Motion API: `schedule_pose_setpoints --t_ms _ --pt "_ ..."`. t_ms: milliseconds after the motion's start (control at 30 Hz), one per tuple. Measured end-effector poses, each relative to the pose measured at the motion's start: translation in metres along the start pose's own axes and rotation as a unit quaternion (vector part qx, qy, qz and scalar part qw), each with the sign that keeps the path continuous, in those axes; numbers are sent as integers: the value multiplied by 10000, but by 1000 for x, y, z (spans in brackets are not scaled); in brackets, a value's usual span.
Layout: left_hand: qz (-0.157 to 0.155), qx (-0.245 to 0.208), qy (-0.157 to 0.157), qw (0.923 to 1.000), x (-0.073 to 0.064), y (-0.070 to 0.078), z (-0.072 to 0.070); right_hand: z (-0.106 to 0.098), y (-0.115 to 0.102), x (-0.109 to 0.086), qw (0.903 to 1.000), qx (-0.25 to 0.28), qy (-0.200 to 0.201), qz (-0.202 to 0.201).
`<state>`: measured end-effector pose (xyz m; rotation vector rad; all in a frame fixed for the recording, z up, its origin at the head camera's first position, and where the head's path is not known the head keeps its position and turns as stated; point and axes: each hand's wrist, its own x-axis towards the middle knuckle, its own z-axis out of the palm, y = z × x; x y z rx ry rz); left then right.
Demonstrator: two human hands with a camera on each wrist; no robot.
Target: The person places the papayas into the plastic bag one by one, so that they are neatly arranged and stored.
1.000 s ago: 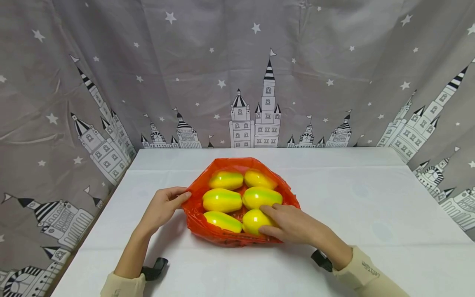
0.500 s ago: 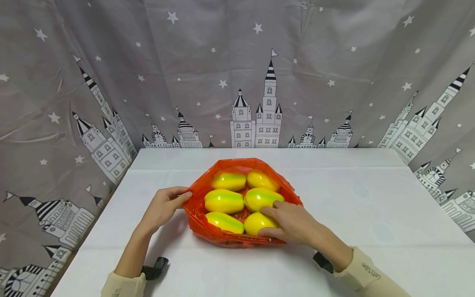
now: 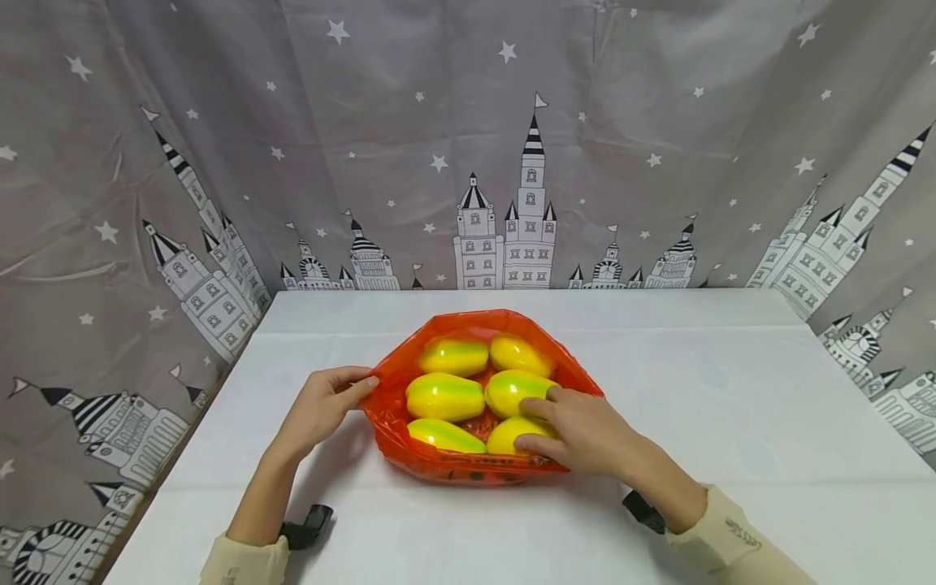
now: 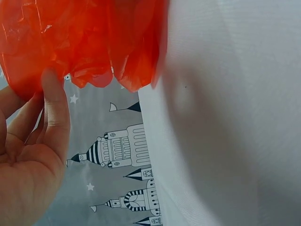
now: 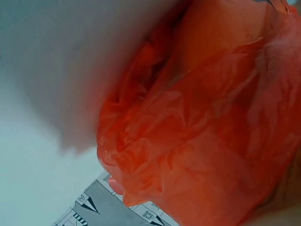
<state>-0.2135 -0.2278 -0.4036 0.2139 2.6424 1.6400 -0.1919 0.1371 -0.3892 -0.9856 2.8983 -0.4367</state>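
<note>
A red plastic bag (image 3: 486, 321) lies with its mouth wide, holding several glossy yellow-green papayas in two columns. On its left side, my left hand (image 3: 327, 406) pinches the rim between thumb and fingers; the left wrist view shows the thumb (image 4: 55, 101) pressed against the red film. My right hand (image 3: 592, 431) reaches in over the right rim, thumb and fingers curved about the front-right papaya (image 3: 508, 437). Its fingertips also overlap the middle-right papaya (image 3: 512, 392). In the right wrist view the bag (image 5: 197, 136) covers most of that hand.
White cloth covers the table (image 3: 731, 422), and a grey curtain (image 3: 366, 138) printed with castles and stars hangs behind and at both sides. Black straps with small cameras sit on both wrists, the left one (image 3: 307, 528) close over the cloth.
My right hand has shifted slightly right and up, its fingers drawing back a little over the papaya. The bag's right edge has stretched right and its front rim straightened. My left hand stays put.
</note>
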Motion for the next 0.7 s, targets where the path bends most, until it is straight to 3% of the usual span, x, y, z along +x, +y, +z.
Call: schedule_pose_setpoints --t_ms 200,367,500,700 --pt "-16 55 -7 10000 2 -1 0 -3 0 -3 9999 41 135 33" --pt "-57 61 3 10000 2 -1 0 -8 -2 -9 9988 48 487 70" --pt "-6 217 305 9993 0 2 -2 -14 1 -13 9934 122 1132 -137" --pt "310 932 1023 9899 3 11 -4 -34 17 -13 9731 436 2208 -482"
